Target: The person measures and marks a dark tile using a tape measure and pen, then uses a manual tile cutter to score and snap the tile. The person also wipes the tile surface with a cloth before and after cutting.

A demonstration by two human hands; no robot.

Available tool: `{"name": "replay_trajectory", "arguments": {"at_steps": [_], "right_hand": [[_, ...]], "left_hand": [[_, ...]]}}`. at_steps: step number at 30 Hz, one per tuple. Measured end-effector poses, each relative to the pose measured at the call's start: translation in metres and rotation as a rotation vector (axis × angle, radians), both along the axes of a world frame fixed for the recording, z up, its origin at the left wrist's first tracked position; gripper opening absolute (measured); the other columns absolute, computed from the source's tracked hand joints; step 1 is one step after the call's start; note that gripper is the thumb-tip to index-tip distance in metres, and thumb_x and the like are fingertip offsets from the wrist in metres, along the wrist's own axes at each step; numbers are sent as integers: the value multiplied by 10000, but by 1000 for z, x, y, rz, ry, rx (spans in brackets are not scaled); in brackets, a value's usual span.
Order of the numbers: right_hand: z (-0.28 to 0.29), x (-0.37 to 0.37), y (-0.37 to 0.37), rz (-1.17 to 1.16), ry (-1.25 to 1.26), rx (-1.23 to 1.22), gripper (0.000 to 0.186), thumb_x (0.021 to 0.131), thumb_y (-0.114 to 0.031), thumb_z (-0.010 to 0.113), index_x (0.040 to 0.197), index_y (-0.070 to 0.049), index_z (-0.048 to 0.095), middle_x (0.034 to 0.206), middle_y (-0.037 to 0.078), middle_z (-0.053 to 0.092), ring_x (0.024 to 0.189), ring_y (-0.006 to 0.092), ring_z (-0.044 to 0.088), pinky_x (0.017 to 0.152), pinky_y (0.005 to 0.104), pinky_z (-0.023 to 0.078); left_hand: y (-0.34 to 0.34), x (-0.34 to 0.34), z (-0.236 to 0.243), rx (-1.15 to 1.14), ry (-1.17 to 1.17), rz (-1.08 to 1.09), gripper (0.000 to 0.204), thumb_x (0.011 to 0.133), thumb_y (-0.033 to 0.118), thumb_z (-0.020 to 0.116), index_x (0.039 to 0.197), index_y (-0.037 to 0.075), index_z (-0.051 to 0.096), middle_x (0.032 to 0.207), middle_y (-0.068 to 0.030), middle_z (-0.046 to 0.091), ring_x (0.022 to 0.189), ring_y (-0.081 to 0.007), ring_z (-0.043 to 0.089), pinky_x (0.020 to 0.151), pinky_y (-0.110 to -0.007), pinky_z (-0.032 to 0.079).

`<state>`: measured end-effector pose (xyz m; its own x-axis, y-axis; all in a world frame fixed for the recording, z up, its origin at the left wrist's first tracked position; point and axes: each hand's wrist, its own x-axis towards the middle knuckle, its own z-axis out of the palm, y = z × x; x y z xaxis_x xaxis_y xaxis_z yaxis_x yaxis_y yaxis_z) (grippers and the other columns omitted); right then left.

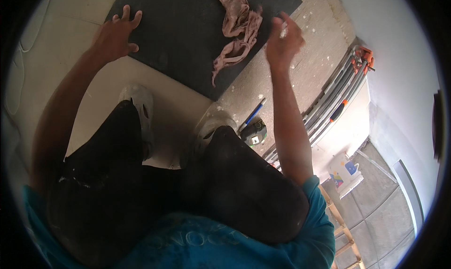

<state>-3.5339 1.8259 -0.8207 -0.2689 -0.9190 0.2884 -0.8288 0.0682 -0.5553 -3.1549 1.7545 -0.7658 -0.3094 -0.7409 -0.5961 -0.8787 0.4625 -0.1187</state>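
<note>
A large dark grey slab, flat like a tile, lies on the floor in front of my feet, one corner pointing toward me. My left hand is open at the slab's left edge, its fingers spread. Just beyond the right edge hovers my right hand, fingers loosely bent, with a gap between thumb and forefinger and nothing plainly held. A crumpled pinkish cloth rests on the slab, nearer my right hand. Whether either hand touches the slab is hard to tell.
By my right shoe lie a blue pen and a dark tape measure. Long grey metal bars with orange parts run along the right, near a white wall. A white bucket and a wooden ladder stand lower right.
</note>
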Motion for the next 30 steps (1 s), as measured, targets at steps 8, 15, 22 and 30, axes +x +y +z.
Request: {"name": "replay_trajectory", "arguments": {"at_steps": [8,15,22,30], "right_hand": [[22,56,18,286,43,-54,559,866,-295,693,1358,-96,517,1400,181,488,1333,402,398,1086,504,338],[-38,-9,-73,175,450,124,464,876,-189,607,1313,-51,535,1405,191,477,1351,390,391,1121,517,320],[-57,12,-46,265,190,-214,500,886,-182,560,1342,8,480,1428,222,459,1370,408,381,1149,564,255],[-30,64,51,449,255,315,552,880,-111,542,1416,-33,436,1559,181,290,1446,424,239,1179,528,230]], "left_hand": [[-7,-4,18,44,-73,-13,962,730,250,828,1520,134,290,1567,-263,213,1350,-476,390,1022,-501,463],[-3,-13,9,8,-33,-73,942,730,281,829,1505,123,319,1536,-278,277,1315,-471,438,989,-489,493],[-17,-22,13,6,-17,4,949,748,247,818,1523,138,282,1555,-257,256,1357,-466,383,1045,-501,444],[-22,-31,6,32,-172,1,946,746,277,824,1517,130,295,1555,-255,255,1354,-435,406,1026,-493,460]]}}
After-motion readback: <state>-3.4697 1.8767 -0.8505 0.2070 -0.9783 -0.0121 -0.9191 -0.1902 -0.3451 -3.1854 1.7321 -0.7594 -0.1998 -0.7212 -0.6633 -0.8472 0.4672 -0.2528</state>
